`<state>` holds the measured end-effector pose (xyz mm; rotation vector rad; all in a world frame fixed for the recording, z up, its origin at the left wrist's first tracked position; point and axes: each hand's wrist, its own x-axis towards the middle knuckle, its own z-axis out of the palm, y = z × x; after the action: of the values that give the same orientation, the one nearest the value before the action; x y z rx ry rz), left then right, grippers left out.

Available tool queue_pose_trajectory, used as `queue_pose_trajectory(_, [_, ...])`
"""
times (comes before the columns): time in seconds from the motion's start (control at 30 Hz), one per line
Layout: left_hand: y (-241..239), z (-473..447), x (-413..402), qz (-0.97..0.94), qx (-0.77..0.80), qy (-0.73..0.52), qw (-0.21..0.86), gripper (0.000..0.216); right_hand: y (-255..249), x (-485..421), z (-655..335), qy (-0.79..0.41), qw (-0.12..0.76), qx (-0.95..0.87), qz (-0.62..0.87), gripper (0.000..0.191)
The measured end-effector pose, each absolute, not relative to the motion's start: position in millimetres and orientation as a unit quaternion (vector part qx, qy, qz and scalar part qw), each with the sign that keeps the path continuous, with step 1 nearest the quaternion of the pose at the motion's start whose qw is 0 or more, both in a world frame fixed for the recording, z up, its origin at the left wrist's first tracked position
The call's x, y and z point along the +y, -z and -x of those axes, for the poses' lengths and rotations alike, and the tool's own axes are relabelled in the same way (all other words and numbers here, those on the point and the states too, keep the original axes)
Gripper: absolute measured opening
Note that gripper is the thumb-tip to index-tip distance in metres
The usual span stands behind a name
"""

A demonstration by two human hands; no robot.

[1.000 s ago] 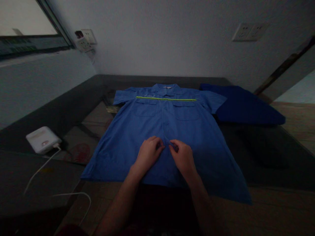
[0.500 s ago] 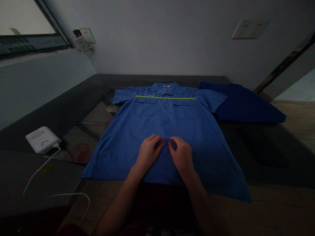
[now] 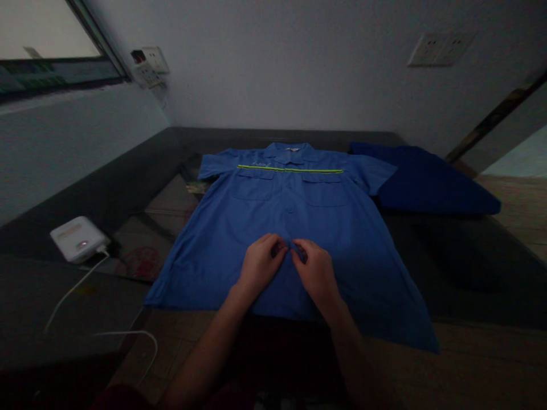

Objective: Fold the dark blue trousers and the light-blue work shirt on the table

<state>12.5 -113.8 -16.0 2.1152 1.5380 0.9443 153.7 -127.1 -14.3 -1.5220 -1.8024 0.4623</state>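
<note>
A blue short-sleeved shirt [image 3: 213, 245] lies spread front up, its collar at the far end and its hem at the near edge of the dark table [image 3: 461, 256]. A yellow-green stripe crosses the chest above two flap pockets. On the front placket, below the chest, my left hand [image 3: 262, 259] pinches the fabric between thumb and fingers. Close beside it, my right hand [image 3: 314, 265] pinches the same placket from the other side. The fingertips nearly meet. Whether a button sits between them is too dark and small to tell.
Folded darker blue cloth [image 3: 427, 179] lies at the back right, partly under a sleeve. At the left stands a white box-shaped device [image 3: 79, 238] with a white cable [image 3: 70, 293]. Behind the table, the wall carries sockets [image 3: 442, 48].
Both hands stay pinched at the same spot on the placket, with only small finger movement; the fingertips are slightly closer together. The whole view has shifted a little.
</note>
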Motion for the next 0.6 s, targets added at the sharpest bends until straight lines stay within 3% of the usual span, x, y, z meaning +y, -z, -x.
queue_pose_trajectory(0.2, [13.0, -11.8, -114.0, -0.719, 0.567, -0.340, 0.215, 0.009, 5.2, -123.4, -162.4, -0.284, 0.362, -0.705, 0.540, 0.027])
queue_pose_trajectory(0.37, [12.3, -9.8, -114.3, -0.688, 0.579, -0.351, 0.261, 0.008, -0.5, -109.7, -168.0, -0.246, 0.333, -0.724, 0.552, 0.014])
queue_pose_trajectory(0.6, [15.9, -6.7, -114.3, -0.677, 0.581, -0.361, 0.272, 0.009, -4.4, -106.9, -163.5, -0.226, 0.315, -0.755, 0.529, 0.015])
